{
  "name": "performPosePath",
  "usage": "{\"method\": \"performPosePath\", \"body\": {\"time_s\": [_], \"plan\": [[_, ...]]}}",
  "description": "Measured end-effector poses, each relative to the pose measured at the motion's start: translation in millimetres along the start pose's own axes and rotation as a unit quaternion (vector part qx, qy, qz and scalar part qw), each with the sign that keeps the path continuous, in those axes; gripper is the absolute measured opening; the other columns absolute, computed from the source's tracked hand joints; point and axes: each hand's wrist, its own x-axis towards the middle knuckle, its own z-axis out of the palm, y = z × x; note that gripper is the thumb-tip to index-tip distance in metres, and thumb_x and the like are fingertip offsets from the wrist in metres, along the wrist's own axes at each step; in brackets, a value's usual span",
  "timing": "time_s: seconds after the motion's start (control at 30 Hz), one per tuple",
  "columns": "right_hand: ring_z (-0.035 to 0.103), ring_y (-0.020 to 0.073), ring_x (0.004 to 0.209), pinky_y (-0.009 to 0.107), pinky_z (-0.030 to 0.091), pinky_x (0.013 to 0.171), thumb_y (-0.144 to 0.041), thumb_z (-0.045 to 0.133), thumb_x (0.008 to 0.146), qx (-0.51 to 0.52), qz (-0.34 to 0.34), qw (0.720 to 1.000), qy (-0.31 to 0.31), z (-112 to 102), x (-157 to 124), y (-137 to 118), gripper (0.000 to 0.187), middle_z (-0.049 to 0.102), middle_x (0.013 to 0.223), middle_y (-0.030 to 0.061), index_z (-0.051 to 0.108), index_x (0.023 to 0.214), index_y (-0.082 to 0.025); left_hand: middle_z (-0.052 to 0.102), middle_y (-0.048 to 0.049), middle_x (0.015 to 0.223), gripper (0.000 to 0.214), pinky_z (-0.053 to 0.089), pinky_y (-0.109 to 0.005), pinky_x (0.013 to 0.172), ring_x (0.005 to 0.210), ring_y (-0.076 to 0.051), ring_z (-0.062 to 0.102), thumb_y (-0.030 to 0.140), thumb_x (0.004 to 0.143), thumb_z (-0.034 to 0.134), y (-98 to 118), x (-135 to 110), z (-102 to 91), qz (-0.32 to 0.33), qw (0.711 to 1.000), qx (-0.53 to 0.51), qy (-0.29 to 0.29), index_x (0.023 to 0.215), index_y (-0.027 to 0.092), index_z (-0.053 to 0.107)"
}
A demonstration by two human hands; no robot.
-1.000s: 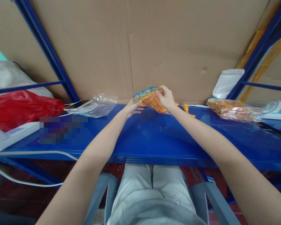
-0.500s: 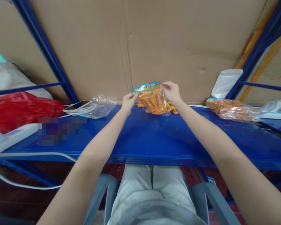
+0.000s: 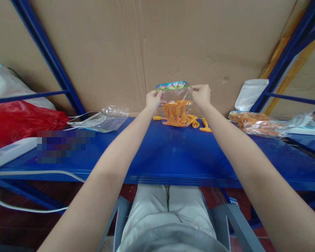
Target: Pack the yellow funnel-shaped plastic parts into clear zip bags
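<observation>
Over blue counter [image 3: 173, 154], both hands now higher: left hand [image 3: 152, 100] & right hand [image 3: 201, 95] pinch top corners of 1 clear bag [image 3: 174, 99], upright vs earlier tilt; orange pieces [image 3: 174, 113] inside, 2 loose pieces [image 3: 203, 125] beside.

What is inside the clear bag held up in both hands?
The clear bag holds orange plastic pieces bunched at its bottom; their number is unclear because they overlap.

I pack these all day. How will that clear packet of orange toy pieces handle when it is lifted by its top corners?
Probably floppy: the clear packet, pinched by left hand and right hand, sags. The orange pieces pool low, so it may swing. Likely light.
</observation>
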Motion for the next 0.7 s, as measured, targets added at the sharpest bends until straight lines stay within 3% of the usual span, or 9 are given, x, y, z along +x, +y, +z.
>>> {"method": "performPosePath", "body": {"time_s": [0.1, 0.2, 0.43, 0.57, 0.7], "plan": [[0.067, 0.0222, 0.068, 0.043, 0.057, 0.065, -0.046, 0.06, 0.084, 0.106, 0.076, 0.991, -0.019, 4.6, -3.0, -1.1, 0.031, 0.06, 0.062, 0.0026, 0.067, 0.086, -0.016, 0.07, -0.0065, 0.091, 0.013, 0.053, -0.022, 0.068, 0.083, -0.016, 0.07, 0.022, 0.095, 0.053, -1.9, -0.5, 0.5, 0.026, 1.0, -0.009, -0.01, 0.101, 0.015, 0.062], [0.067, 0.0183, 0.061, 0.036, 0.057, 0.059, -0.048, 0.062, 0.083, 0.176, 0.13, 0.975, -0.034, 10.2, -5.6, -2.8, 0.031, 0.062, 0.062, 0.0017, 0.063, 0.088, -0.018, 0.071, -0.0065, 0.092, 0.015, 0.054, -0.023, 0.073, 0.087, -0.016, 0.07, 0.027, 0.09, 0.061, -3.9, -0.5, -1.5, 0.066, 0.998, -0.017, -0.009, 0.1, 0.017, 0.065], [0.07, 0.0191, 0.082, 0.035, 0.057, 0.07, -0.049, 0.056, 0.088, 0.176, 0.1, 0.979, -0.009, 19.8, -7.1, -0.5, 0.03, 0.069, 0.084, 0.0073, 0.058, 0.087, -0.019, 0.072, -0.0073, 0.095, 0.014, 0.053, -0.024, 0.08, 0.1, -0.018, 0.067, 0.028, 0.087, 0.066, -1.3, -1.7, -3.7, 0.123, 0.992, -0.022, 0.001, 0.097, 0.019, 0.068], [0.069, 0.0218, 0.091, 0.04, 0.056, 0.076, -0.049, 0.053, 0.089, 0.174, 0.081, 0.981, -0.008, 23.4, -8.7, 1.9, 0.031, 0.069, 0.09, 0.01, 0.057, 0.086, -0.018, 0.07, -0.0081, 0.102, 0.021, 0.054, -0.025, 0.076, 0.098, -0.02, 0.068, 0.027, 0.086, 0.066, -5.5, -4.2, -8.1, 0.088, 0.996, -0.009, -0.024, 0.106, 0.018, 0.065], [0.068, 0.0216, 0.091, 0.04, 0.056, 0.077, -0.049, 0.053, 0.089, 0.166, 0.075, 0.983, -0.016, 25.0, -15.1, -1.0, 0.029, 0.07, 0.09, 0.009, 0.056, 0.086, -0.02, 0.058, -0.0093, 0.13, 0.045, 0.055, -0.023, 0.07, 0.089, -0.017, 0.069, 0.018, 0.082, 0.069, -16.1, -7.1, -13.3, 0.034, 0.998, 0.019, -0.042, 0.124, 0.024, 0.054]]}}
